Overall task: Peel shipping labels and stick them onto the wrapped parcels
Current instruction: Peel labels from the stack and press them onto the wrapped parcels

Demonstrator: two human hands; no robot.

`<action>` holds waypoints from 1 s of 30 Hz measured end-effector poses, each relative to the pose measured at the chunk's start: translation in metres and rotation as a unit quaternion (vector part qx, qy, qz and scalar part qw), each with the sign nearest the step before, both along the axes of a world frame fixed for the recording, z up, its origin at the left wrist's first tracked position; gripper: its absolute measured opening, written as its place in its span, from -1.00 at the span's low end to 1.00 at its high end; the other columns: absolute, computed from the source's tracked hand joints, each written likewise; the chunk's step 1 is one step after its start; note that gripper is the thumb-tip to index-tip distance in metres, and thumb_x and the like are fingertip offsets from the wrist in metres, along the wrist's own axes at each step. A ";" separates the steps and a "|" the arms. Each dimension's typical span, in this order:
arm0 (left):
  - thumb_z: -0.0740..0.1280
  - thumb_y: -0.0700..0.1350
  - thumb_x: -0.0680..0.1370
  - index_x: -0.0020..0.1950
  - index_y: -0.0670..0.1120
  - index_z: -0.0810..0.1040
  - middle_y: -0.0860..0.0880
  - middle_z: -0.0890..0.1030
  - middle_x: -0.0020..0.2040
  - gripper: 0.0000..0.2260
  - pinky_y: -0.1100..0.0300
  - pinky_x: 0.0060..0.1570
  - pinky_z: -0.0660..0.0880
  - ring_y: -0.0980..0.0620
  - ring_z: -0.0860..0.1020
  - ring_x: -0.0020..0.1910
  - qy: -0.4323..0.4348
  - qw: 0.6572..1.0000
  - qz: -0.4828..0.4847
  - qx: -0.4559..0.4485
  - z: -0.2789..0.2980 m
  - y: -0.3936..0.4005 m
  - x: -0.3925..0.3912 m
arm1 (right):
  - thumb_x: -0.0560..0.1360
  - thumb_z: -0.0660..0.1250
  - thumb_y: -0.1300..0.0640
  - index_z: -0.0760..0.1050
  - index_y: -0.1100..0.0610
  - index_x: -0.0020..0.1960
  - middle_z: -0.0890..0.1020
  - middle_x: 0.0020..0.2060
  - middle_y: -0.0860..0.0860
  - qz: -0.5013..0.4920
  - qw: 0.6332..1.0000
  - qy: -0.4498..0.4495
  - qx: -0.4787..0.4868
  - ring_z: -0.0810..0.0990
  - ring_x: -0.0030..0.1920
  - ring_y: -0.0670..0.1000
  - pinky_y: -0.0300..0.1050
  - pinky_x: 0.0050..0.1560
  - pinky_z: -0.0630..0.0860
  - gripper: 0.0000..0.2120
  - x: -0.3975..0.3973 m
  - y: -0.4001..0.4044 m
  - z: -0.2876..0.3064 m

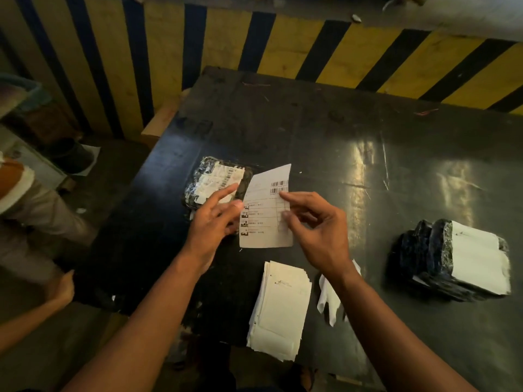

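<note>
A white shipping label (264, 210) with barcodes and printed rows is held up over the dark table (311, 131). My right hand (317, 227) pinches its right edge between thumb and forefinger. My left hand (213, 222) touches its left edge with the thumb, the other fingers stretched out. Behind the label lies a black wrapped parcel (198, 188) with a crumpled label on it. A stack of label sheets (280, 306) lies face down near the front edge. At the right is a pile of black wrapped parcels (430, 256) with a white sheet on top.
Crumpled white backing paper (328, 301) lies beside the stack. A yellow and black striped wall (283, 43) runs behind the table. Another person's hand (60, 287) and legs are at the left, off the table. A dark bucket (70, 154) stands on the floor.
</note>
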State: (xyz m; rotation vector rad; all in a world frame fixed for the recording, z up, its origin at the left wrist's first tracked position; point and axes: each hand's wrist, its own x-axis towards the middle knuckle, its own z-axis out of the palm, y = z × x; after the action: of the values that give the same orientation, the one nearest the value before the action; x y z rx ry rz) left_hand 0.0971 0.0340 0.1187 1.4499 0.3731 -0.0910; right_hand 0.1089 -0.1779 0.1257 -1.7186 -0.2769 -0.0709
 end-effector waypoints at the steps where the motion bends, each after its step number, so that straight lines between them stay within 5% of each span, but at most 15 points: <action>1: 0.36 -0.13 0.64 0.39 0.14 0.54 -0.03 0.72 0.15 -0.67 0.07 0.11 0.64 0.01 0.69 0.16 0.000 0.999 -0.001 -0.045 0.000 0.003 -0.003 | 0.56 0.46 0.25 0.67 0.05 0.22 0.66 0.21 -0.07 0.007 1.000 0.014 0.015 0.67 0.18 0.02 -0.12 0.09 0.67 -0.75 0.001 0.001 0.000; 6: 0.38 -0.30 0.59 0.24 -0.05 0.66 -0.05 0.72 0.14 -0.72 0.10 0.03 0.67 -0.01 0.69 0.18 -0.014 0.995 0.013 -0.096 0.000 0.015 -0.008 | 0.55 0.46 0.22 0.68 0.10 0.19 0.68 0.17 -0.04 0.014 0.995 0.077 0.055 0.68 0.17 0.02 -0.11 0.05 0.68 -0.78 0.004 0.011 -0.008; 15: 0.50 -0.29 0.52 0.24 -0.09 0.69 0.10 0.66 0.18 -0.69 0.25 -0.05 0.66 0.14 0.69 -0.01 -0.130 0.965 -0.003 0.227 -0.022 0.040 -0.003 | 0.52 0.51 0.16 0.69 -0.01 0.13 0.66 0.03 -0.29 -0.089 0.985 0.146 -0.001 0.69 -0.02 -0.20 -0.29 -0.13 0.66 -0.80 0.004 0.051 -0.045; 18: 0.51 -0.27 0.51 0.24 -0.08 0.69 0.11 0.65 0.17 -0.69 0.24 -0.06 0.67 0.14 0.69 -0.03 -0.134 0.951 -0.007 0.278 -0.032 0.051 -0.001 | 0.51 0.53 0.15 0.70 0.01 0.15 0.66 0.01 -0.29 -0.106 0.984 0.138 -0.038 0.69 -0.04 -0.20 -0.35 -0.14 0.63 -0.78 0.007 0.065 -0.055; 25: 0.52 -0.25 0.51 0.25 0.00 0.68 0.04 0.64 0.25 -0.67 0.25 -0.07 0.68 0.18 0.67 0.02 -0.093 0.943 -0.027 0.320 -0.041 0.084 0.023 | 0.50 0.54 0.06 0.71 -0.06 0.17 0.69 0.02 -0.19 -0.143 0.977 0.105 -0.119 0.67 -0.03 -0.14 -0.12 -0.06 0.70 -0.76 0.025 0.098 -0.072; 30: 0.51 -0.22 0.53 0.29 0.07 0.66 0.08 0.61 0.28 -0.63 0.21 -0.01 0.68 0.17 0.66 0.01 -0.053 0.929 -0.081 0.357 -0.034 0.112 0.063 | 0.51 0.52 0.21 0.70 0.12 0.21 0.72 -0.02 -0.07 -0.141 0.979 0.108 -0.102 0.68 -0.11 -0.16 -0.50 -0.13 0.54 -0.73 0.050 0.120 -0.070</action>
State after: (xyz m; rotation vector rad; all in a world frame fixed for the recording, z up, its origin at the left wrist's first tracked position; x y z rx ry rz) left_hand 0.1598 0.1456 0.0848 2.1983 0.1977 -0.0053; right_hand 0.1585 -0.0580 0.0561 -1.9418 0.1279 -0.0641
